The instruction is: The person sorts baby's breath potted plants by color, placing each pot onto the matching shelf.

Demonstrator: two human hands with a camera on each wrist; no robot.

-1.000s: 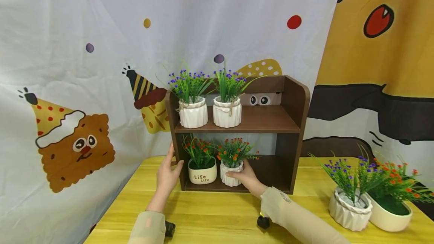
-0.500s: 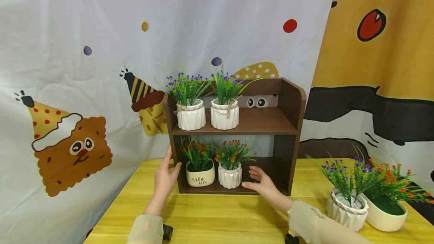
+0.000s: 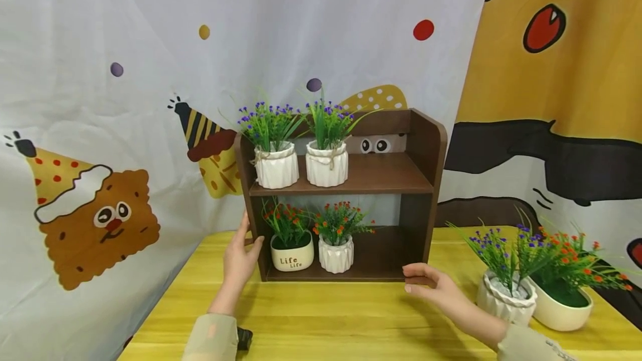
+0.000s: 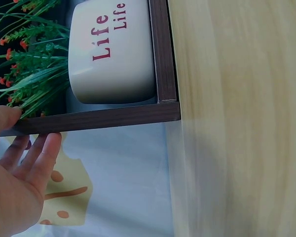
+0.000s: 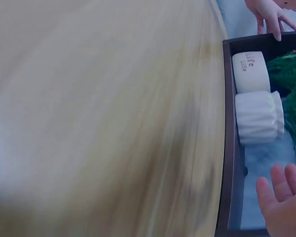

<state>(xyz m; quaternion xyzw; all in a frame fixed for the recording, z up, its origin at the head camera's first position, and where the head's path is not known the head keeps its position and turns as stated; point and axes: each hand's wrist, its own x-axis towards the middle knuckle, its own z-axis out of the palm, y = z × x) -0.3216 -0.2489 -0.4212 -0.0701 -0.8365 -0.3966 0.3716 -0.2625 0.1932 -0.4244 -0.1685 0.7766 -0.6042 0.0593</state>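
Note:
A brown two-tier shelf [image 3: 388, 171] stands on the table. My left hand [image 3: 238, 261] holds its left side panel, thumb at the inner face and fingers [image 4: 42, 158] on the outside. On the lower tier, a cream "Life" pot [image 3: 292, 255] with red flowers stands beside a white ribbed pot [image 3: 336, 255], also with red flowers. Two white pots [image 3: 277, 167] with purple flowers and twine occupy the upper tier's left half. My right hand [image 3: 441, 294] holds nothing; its fingers are loosely bent in front of the shelf's lower right corner.
At the table's right, a white ribbed pot [image 3: 506, 299] with purple flowers stands next to a cream oval pot [image 3: 564, 311] with red flowers. A cartoon-printed cloth [image 3: 311, 27] hangs behind the yellow wooden table [image 3: 311, 322].
My right hand has let go of the white ribbed pot with red flowers on the lower tier and moved right, out of the shelf. My left hand has stayed on the side panel.

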